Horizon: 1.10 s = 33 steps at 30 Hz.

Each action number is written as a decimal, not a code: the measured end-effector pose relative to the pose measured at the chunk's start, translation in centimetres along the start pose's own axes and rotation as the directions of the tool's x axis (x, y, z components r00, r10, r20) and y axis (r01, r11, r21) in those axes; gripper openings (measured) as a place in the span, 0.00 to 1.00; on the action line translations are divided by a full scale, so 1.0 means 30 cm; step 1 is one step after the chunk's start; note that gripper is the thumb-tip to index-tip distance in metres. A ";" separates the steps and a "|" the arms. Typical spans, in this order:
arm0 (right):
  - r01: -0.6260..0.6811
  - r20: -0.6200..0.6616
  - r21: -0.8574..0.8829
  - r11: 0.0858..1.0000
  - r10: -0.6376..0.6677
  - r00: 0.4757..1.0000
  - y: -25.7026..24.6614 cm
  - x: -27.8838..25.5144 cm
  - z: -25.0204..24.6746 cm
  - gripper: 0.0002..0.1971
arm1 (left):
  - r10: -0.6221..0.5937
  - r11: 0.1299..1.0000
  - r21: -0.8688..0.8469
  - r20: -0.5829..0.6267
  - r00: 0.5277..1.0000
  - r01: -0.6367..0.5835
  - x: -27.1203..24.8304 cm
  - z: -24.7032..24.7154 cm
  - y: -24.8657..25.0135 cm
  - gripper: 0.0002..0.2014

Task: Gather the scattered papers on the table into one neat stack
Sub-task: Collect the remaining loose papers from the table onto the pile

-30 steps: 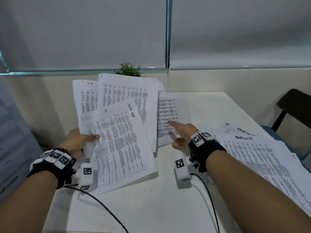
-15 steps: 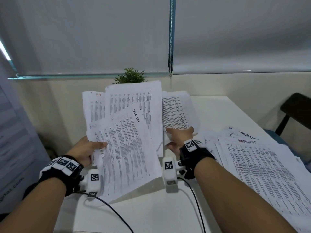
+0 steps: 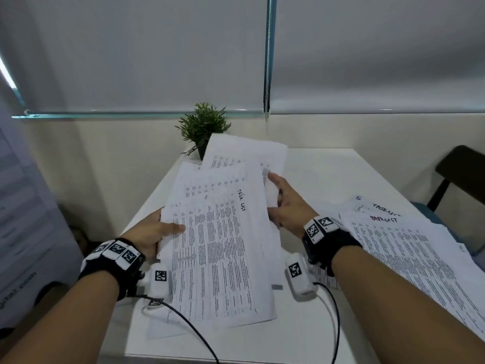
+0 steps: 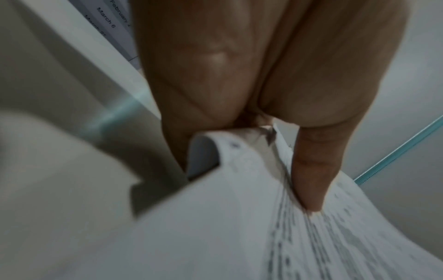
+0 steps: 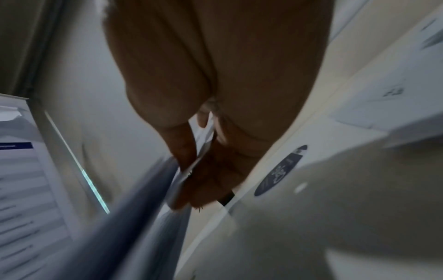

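Observation:
A loose bundle of printed papers hangs above the white table, its top sheet marked "TASK LIST". My left hand grips the bundle's left edge, thumb on top; the left wrist view shows that thumb pressing the papers. My right hand holds the bundle's right side, and a sheet sticks out at the back. The right wrist view shows the fingers pinching a paper edge. A second spread of papers lies on the table at the right.
A small potted plant stands at the table's back edge, just behind the held sheets. A dark chair is at the right. Wrist camera cables trail over the near table. Window blinds hang behind.
My right hand took hold of the sheet that lay at the back of the table and brought it against the bundle. The fanned papers have closed together and tilted flatter.

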State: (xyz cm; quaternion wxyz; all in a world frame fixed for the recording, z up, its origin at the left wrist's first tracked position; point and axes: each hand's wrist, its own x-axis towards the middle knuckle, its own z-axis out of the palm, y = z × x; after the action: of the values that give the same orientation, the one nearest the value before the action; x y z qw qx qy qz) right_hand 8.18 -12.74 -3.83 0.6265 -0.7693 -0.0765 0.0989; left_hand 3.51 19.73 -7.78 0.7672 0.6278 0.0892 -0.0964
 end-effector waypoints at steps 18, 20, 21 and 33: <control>0.085 -0.169 0.222 0.971 -0.048 0.984 -0.111 -0.148 -0.158 0.39 | 0.282 0.959 -0.019 0.195 0.939 -0.284 -0.047 0.335 0.204 0.27; 0.118 -0.224 0.170 0.978 -0.078 0.972 -0.121 -0.183 -0.232 0.25 | 0.314 0.949 -0.048 0.239 0.919 -0.312 -0.048 0.442 0.212 0.22; 0.124 -0.261 0.146 0.981 -0.083 0.962 -0.125 -0.203 -0.269 0.22 | 0.315 0.948 -0.042 0.257 0.914 -0.315 -0.047 0.497 0.207 0.21; -0.550 -0.618 -0.262 0.793 0.299 0.727 0.054 -0.535 -0.790 0.08 | -0.059 0.468 0.868 0.217 0.974 -0.165 0.047 1.007 -0.005 0.18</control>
State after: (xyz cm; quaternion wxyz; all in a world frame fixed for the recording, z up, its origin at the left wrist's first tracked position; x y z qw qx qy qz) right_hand -1.51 -39.43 0.10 0.3957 -0.8781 0.2689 0.0002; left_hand 5.32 -9.99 -2.37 0.3417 0.9207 -0.0770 -0.1720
